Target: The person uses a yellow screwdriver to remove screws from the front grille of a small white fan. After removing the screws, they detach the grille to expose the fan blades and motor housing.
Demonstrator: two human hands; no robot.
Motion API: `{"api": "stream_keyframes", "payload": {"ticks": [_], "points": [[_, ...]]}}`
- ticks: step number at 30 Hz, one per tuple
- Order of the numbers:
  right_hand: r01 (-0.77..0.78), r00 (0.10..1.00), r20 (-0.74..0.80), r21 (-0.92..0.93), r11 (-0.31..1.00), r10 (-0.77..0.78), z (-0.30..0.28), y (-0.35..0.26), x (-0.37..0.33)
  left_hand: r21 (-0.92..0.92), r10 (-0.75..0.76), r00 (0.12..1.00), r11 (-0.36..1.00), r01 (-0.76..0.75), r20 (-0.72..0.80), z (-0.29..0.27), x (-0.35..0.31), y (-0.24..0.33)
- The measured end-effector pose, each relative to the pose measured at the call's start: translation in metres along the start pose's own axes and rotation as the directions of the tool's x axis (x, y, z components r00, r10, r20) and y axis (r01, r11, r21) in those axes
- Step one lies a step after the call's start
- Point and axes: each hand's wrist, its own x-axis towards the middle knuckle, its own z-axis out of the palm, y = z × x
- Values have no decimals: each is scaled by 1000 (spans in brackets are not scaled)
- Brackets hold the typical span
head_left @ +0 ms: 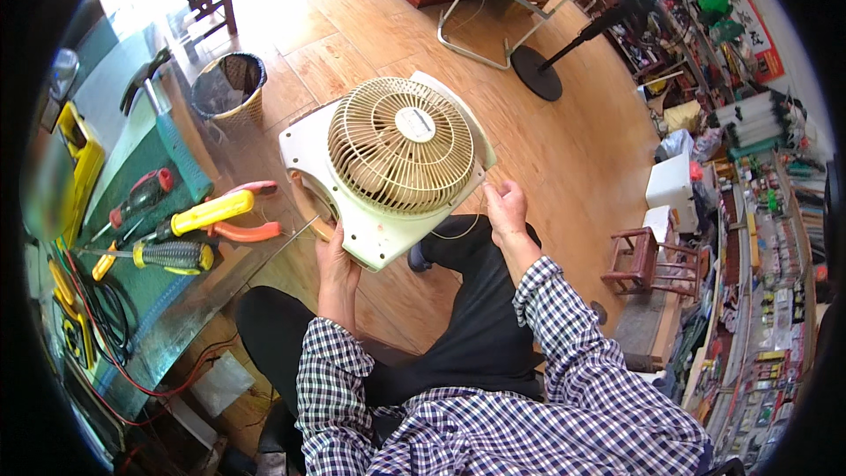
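Note:
A cream-coloured box fan [374,227] with a round wire grille [388,163] is held tilted above my lap. My left hand [337,264] grips its lower left edge beside a tan curved handle [310,204]. On the other side, my right hand [506,211] has its fingers closed at the fan's right corner; the fingertips are partly hidden. A thin cord [458,234] loops below the housing between my hands. Left of the fan, a yellow-handled screwdriver [211,213], a black-and-yellow screwdriver [176,256] and red-handled pliers [247,232] lie on the workbench.
The glass-topped workbench [189,322] also carries a hammer [181,152], wires [113,317] and a yellow case [86,163]. Beyond it stands a wastebasket [250,106]. Right are a small wooden chair [633,264], a stand base [536,73] and crowded shelves [767,317].

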Motion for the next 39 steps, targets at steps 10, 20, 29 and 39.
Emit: {"api": "stream_keyframes", "payload": {"ticks": [10, 20, 29, 39], "points": [[-624, 772, 492, 468, 626, 402, 32, 0, -6, 93, 31, 1000, 995, -31, 6, -6, -2, 7], [-616, 780, 529, 557, 556, 335, 35, 4, -20, 211, 19, 1000, 977, -16, -9, 3, -8, 16], [-451, 876, 421, 542, 710, 235, 33, -6, -41, 335, 41, 999, 941, -45, 20, 4, -7, 29], [-462, 859, 503, 678, 572, 98, 44, -5, -48, 458, 22, 982, 882, -108, 190, 0, 20, 66]]}}
